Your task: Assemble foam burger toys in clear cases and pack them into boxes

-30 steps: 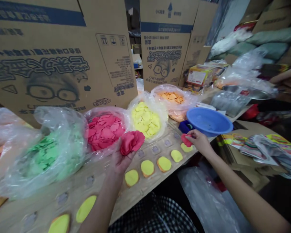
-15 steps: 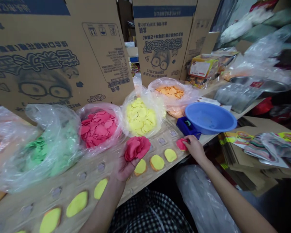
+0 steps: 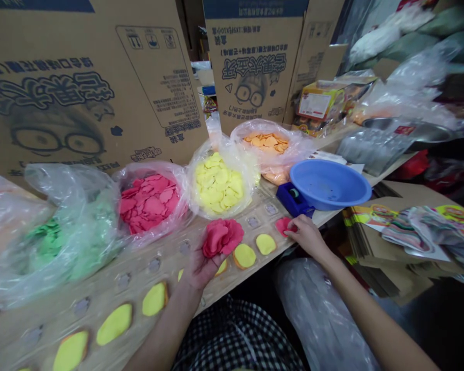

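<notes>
My left hand (image 3: 201, 268) is cupped palm up and holds a bunch of pink foam discs (image 3: 222, 237) above the cardboard strip (image 3: 139, 278). My right hand (image 3: 307, 236) rests at the strip's right end, its fingertips pressing a single pink disc (image 3: 282, 225) down on the board. A row of yellow discs lies along the strip's near edge, among them one (image 3: 266, 243) just left of the pink disc and another (image 3: 244, 255) beside it. Small square marks run along the strip behind them.
Open plastic bags hold green (image 3: 50, 242), pink (image 3: 149, 203), yellow (image 3: 218, 184) and orange discs (image 3: 268, 141). A blue bowl (image 3: 330, 183) and a dark blue tape holder (image 3: 294, 198) sit right of them. Large cartons (image 3: 81, 87) stand behind. Printed cards (image 3: 410, 226) lie at right.
My right hand has carried the single pink disc down and laid it on the strip over its last yellow disc. The view has shifted, the left hand keeps its bunch.
</notes>
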Tool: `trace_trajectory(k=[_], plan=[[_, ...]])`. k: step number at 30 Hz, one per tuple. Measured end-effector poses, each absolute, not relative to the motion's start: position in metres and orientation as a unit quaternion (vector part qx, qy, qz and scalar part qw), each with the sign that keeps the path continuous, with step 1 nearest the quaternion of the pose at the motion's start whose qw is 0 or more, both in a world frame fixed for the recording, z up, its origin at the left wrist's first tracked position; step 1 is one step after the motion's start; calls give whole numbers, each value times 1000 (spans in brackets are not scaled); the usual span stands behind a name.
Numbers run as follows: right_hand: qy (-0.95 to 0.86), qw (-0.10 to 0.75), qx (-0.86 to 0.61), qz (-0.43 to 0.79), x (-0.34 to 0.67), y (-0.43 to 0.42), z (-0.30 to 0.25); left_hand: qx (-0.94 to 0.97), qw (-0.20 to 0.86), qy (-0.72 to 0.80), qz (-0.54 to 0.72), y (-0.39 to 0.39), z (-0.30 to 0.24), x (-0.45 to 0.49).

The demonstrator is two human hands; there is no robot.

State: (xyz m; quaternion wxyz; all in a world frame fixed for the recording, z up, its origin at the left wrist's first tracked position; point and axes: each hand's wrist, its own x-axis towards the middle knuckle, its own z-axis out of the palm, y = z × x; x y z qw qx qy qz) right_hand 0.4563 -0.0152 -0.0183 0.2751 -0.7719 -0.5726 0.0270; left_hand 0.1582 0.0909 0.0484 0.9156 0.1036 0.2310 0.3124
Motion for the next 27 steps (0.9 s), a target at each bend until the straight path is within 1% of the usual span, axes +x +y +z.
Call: trace_trajectory(k=[2,4,6,8,11,14,18,20,22,27], plan=[[-573,258,-777,33,459,-14,-18,109,918,232,302,87,45,162],[-561,262,-785,23,457,-12,-14,114,920,232,295,83,42,167],[-547,291,-785,7,450,-10,-6,115,922,234,286,78,41,172],[-547,351,-760,21,434,-7,5,115,926,232,276,74,39,178],[-569,441,-682,130,402,-1,21,111,932,223,264,69,35,187],[-523,491,-654,242,373,6,29,108,937,212,257,65,31,193],[-409,513,-638,402,355,11,34,106,941,197,255,63,27,193],[-386,519,-623,439,351,12,36,100,940,199,260,63,25,191],[-384,541,-611,432,350,14,37,93,938,208,262,63,22,190],[-402,581,-619,343,353,19,35,81,937,227,253,62,16,186]])
